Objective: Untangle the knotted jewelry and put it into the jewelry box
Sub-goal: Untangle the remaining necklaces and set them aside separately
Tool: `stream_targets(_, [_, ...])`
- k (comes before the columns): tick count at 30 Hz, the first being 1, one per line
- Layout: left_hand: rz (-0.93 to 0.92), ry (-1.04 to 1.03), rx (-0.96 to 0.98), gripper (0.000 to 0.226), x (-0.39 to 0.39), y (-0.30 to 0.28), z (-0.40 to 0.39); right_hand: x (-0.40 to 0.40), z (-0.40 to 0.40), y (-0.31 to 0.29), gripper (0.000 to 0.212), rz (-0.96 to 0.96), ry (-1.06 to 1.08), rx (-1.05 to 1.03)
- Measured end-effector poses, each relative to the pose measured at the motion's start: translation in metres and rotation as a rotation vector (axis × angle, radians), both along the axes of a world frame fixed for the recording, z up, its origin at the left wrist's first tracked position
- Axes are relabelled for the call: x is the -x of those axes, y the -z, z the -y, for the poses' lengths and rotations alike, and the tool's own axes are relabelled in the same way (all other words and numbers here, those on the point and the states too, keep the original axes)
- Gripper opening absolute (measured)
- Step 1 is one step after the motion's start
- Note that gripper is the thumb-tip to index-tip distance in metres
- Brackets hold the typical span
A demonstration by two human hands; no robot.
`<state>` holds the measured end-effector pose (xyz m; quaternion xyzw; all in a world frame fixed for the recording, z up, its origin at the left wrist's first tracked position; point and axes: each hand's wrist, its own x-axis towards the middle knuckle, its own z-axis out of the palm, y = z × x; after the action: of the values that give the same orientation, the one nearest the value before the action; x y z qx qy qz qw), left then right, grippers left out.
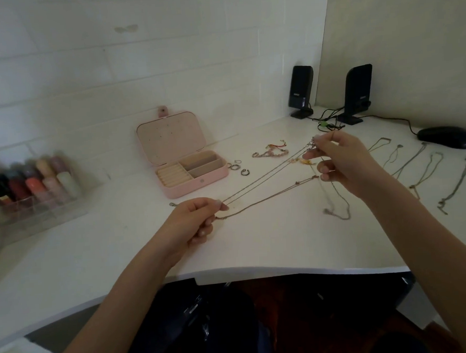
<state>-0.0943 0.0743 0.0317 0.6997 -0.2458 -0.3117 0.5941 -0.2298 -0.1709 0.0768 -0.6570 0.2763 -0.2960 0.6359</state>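
Thin chain necklaces (267, 178) stretch taut above the white table between my two hands. My left hand (195, 219) pinches their lower ends at the centre of the view. My right hand (344, 164) pinches the upper ends near a clasp, further back and to the right. One more chain (336, 205) hangs down from my right hand onto the table. The pink jewelry box (190, 162) stands open behind my left hand, its lid up and its compartments showing no jewelry.
Several rings (236, 167) and a beaded bracelet (270, 152) lie right of the box. Several necklaces (416, 162) are laid out at the right. A clear organiser of bottles (33, 188) stands left; two black speakers (357, 93) and a mouse (446, 137) stand behind.
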Motion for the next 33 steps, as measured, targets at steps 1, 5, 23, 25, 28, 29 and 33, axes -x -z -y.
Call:
stream_targets(1, [0.036,-0.014,-0.028,0.021,0.001,0.000,0.000,0.000,-0.001,0.000,0.025,0.004,-0.009,-0.005])
stream_targets(5, [0.160,-0.031,-0.086,0.020,0.008,-0.004,0.001,0.001,-0.001,-0.002,0.023,0.019,-0.024,-0.008])
stream_targets(23, [-0.190,0.123,0.309,0.025,0.021,-0.015,0.023,0.001,-0.003,-0.030,0.016,0.034,-0.090,0.282])
stream_targets(25, [-0.258,0.094,0.284,0.023,0.023,-0.014,0.027,0.001,-0.006,-0.036,0.018,0.068,-0.092,0.261])
stream_targets(28, [-0.144,0.052,0.086,0.015,0.024,-0.009,0.039,-0.001,-0.014,-0.045,0.016,0.119,-0.142,0.234])
stream_targets(29, [-0.121,0.043,0.039,0.011,0.026,-0.008,0.043,-0.001,-0.018,-0.049,0.016,0.134,-0.164,0.232])
stream_targets(33, [-0.013,0.090,-0.066,0.022,0.033,-0.010,0.061,-0.005,-0.032,-0.061,0.016,0.191,-0.236,0.237])
